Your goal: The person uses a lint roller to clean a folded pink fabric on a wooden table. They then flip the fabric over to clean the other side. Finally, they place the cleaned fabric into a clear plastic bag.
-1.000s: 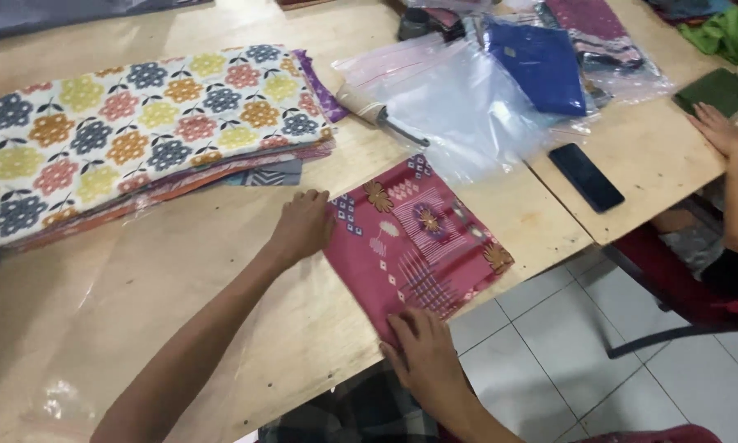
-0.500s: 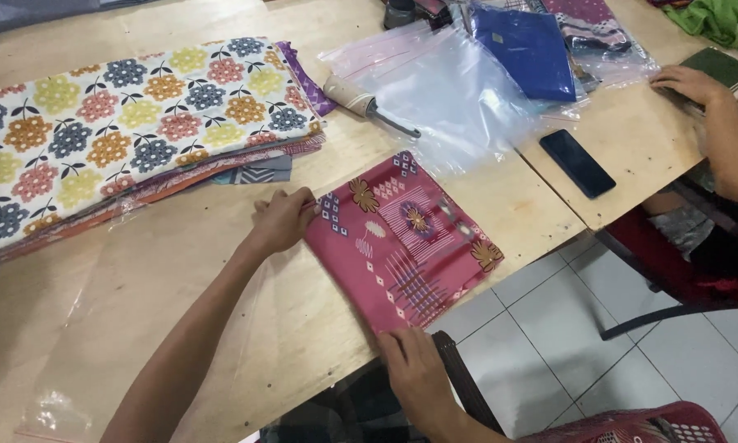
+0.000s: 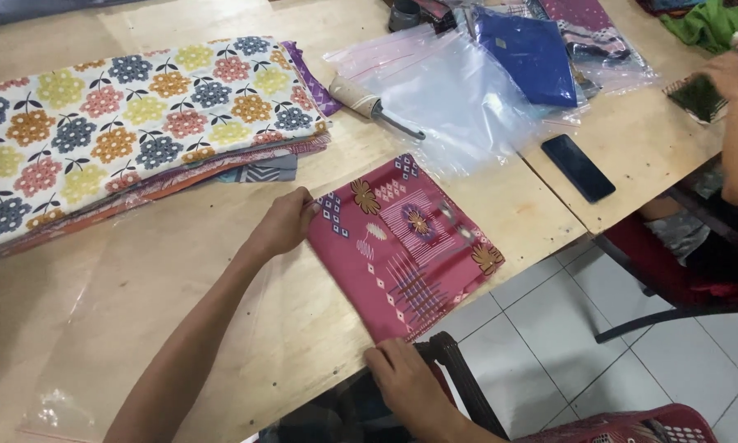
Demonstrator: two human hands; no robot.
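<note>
- While the folded pink patterned cloth (image 3: 406,242) lies flat on the plywood table (image 3: 246,271), its corner toward 4 o'clock sits right at the table edge, so a careless push could tip that corner over and pull the fold apart.
- The left hand (image 3: 285,223) rests on the cloth's corner at 9 o'clock, fingers curled down onto the edge; whether it pinches the fabric or only presses it cannot be told. If it only presses, the thin cloth may slide on the smooth wood.
- The right hand (image 3: 402,379) lies at the corner toward 6 o'clock, at the table's near edge, fingers bent and touching the hem, not closed around anything that shows. Uneven pull between the two hands would skew the square and wrinkle the layers.
- A clear plastic sheet (image 3: 82,344) lies under the left forearm; dragging the arm could shift it and bunch it under the cloth.
- The clear zip bags (image 3: 451,90) at 1 o'clock touch the cloth's far corner and hold a handled tool (image 3: 369,107) on their edge; a lifted corner could snag them.
- The black phone (image 3: 578,166) at 2 o'clock lies near the table's edge, where a swept bag might nudge it.
- The stack of flowered fabric (image 3: 131,123) at 10 o'clock stands well apart, and a second person's hand (image 3: 734,74) works at the far right.
</note>
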